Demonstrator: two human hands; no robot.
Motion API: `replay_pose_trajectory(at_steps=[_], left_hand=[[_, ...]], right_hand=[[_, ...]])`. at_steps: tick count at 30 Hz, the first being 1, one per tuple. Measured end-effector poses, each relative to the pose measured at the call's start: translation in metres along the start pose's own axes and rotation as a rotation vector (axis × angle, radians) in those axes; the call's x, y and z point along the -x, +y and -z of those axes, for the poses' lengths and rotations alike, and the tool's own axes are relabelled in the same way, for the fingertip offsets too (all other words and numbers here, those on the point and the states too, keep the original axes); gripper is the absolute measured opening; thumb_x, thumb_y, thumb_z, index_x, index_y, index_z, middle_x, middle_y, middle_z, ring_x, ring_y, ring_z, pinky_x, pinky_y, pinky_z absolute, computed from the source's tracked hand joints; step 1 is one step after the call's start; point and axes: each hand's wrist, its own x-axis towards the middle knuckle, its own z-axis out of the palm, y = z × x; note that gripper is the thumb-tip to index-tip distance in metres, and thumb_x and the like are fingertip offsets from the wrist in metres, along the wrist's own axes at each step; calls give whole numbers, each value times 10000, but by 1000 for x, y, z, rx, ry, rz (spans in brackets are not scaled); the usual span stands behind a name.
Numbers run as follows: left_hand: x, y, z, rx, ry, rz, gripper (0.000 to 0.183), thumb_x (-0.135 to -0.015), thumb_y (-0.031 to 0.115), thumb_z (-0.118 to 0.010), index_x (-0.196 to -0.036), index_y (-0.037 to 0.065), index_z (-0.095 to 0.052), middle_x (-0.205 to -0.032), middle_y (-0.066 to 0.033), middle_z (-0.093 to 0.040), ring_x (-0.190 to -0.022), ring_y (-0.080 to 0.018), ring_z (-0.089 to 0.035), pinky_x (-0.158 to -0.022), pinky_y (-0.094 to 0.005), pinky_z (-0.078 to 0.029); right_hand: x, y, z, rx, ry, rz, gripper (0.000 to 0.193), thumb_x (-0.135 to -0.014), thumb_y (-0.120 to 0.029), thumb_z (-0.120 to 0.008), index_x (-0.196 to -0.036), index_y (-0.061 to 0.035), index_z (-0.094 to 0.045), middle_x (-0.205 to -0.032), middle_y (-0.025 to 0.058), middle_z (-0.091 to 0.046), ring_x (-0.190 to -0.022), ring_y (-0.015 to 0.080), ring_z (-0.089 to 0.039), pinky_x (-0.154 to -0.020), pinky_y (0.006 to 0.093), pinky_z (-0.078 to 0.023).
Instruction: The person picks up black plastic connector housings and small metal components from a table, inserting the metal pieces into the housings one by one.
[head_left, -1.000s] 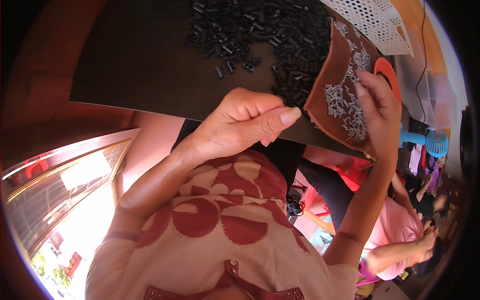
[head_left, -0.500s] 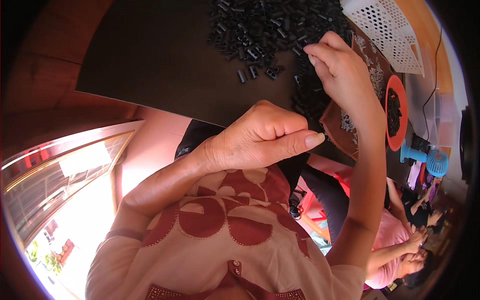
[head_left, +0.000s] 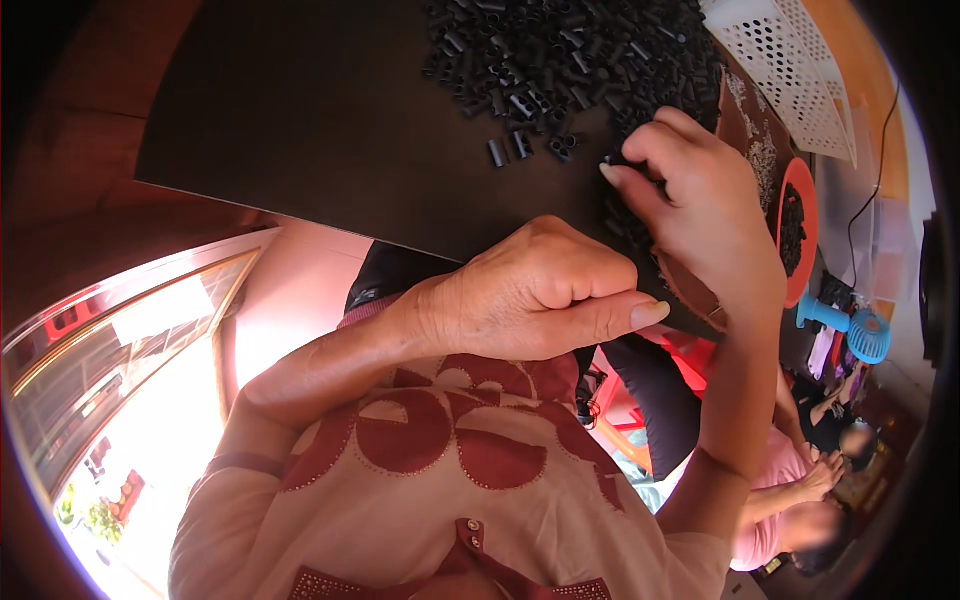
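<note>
From where I stand, the pile (head_left: 560,70) of black tubes is spread on the dark table (head_left: 320,120), with a few strays (head_left: 498,153) just off its near side. The right hand (head_left: 700,205) has changed place: a second ago it was over the silver bits (head_left: 763,165) on the brown cloth (head_left: 692,297), to the right of the pile; now it is at the pile's near right edge, a little closer to the body than half a second ago. To my eye, that means the work in hand has passed from the bits to the tubes. Its fingers are curled in low over the tubes there, the thumb stretched toward them; I cannot tell whether they grip one.

The left hand (head_left: 540,290) stays a closed fist on the body side of the pile, apart from it, fingers folded and thumb laid along them. Whatever it might hold is hidden. Beyond the cloth from the pile sits the orange bowl (head_left: 812,235) with dark pieces in it, and a white basket (head_left: 785,60) stands at the pile's far right.
</note>
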Motion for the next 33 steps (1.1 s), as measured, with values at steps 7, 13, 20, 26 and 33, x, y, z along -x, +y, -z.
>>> replay_pose_trajectory(at_steps=[7, 13, 20, 26, 33], left_hand=[[0, 1, 0, -2, 23, -16, 422, -919, 98, -607, -603, 31, -335, -519, -50, -318, -450, -171, -281, -422, -336, -256], [3, 0, -1, -18, 72, -9, 312, -921, 110, -608, -669, 17, -450, -572, -54, -404, -486, -160, -368, -452, -321, -319], [3, 4, -1, -16, 138, 112, 264, -981, 214, -527, -817, 13, -580, -700, -16, -569, -584, -85, -491, -540, -235, -416], [3, 1, -5, 199, 150, 221, 257, -989, 233, -518, -891, 5, -588, -772, -5, -590, -677, -55, -506, -599, -213, -429], [5, 4, -9, 158, 146, 128, 255, -998, 223, -493, -950, -8, -589, -759, -3, -557, -696, -59, -491, -611, -216, -417]], right_hand=[[2, -3, -10, -6, 115, 56, 131, -789, -86, -651, -790, -31, -532, -808, 92, -551, -683, 303, -590, -569, 405, -458], [23, -6, -17, -347, 328, 82, 192, -752, 67, -660, -899, -25, -578, -785, 83, -523, -600, 212, -546, -528, 298, -454], [46, -18, -8, -367, 458, 134, 217, -756, 58, -666, -950, -15, -601, -843, 101, -579, -629, 199, -586, -539, 292, -479], [56, -32, -11, -348, 463, 185, 211, -762, 26, -664, -961, -14, -606, -888, 117, -564, -664, 253, -592, -556, 335, -480], [62, -38, -13, -393, 476, 240, 254, -795, 66, -633, -1047, 39, -617, -977, 134, -566, -770, 167, -556, -613, 243, -447]])
